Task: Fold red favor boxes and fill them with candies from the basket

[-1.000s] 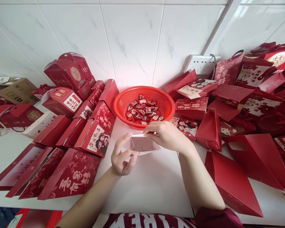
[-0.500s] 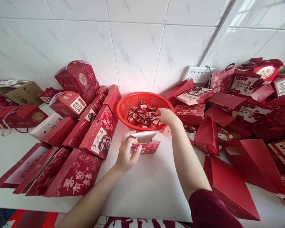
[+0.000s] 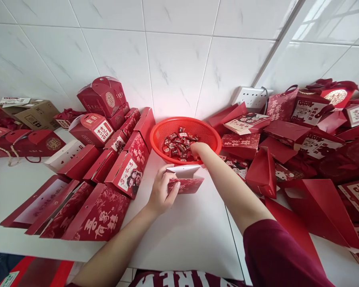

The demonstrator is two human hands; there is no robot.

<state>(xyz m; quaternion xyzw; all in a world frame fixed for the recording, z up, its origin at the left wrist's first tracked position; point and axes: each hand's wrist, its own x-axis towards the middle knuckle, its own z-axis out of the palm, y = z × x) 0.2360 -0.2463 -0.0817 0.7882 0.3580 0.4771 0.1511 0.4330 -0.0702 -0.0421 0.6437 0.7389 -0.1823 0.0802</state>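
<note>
My left hand (image 3: 163, 190) grips a small red paper gift box (image 3: 186, 185) by its left side, thumb on the front and fingers behind. Its top is open, showing a white inside. Just beyond it stands a red plastic basket (image 3: 156, 146) with a perforated wall, holding many small red-wrapped candies (image 3: 177, 142). My right hand (image 3: 199, 150) reaches down into the right part of this basket among the candies. Its fingers are hidden by the hand itself and the candies, so what they hold does not show.
Rows of red gift boxes (image 3: 98, 217) stand on the white table (image 3: 179, 235) at the left. A jumble of red boxes (image 3: 317, 207) covers the right. A white power strip (image 3: 250, 97) leans on the tiled wall behind. A cardboard box (image 3: 38, 114) lies far left.
My right hand has moved left and deeper into the basket, its fingers now out of sight. My left hand still holds the gift box in about the same place. The view has shifted slightly.
</note>
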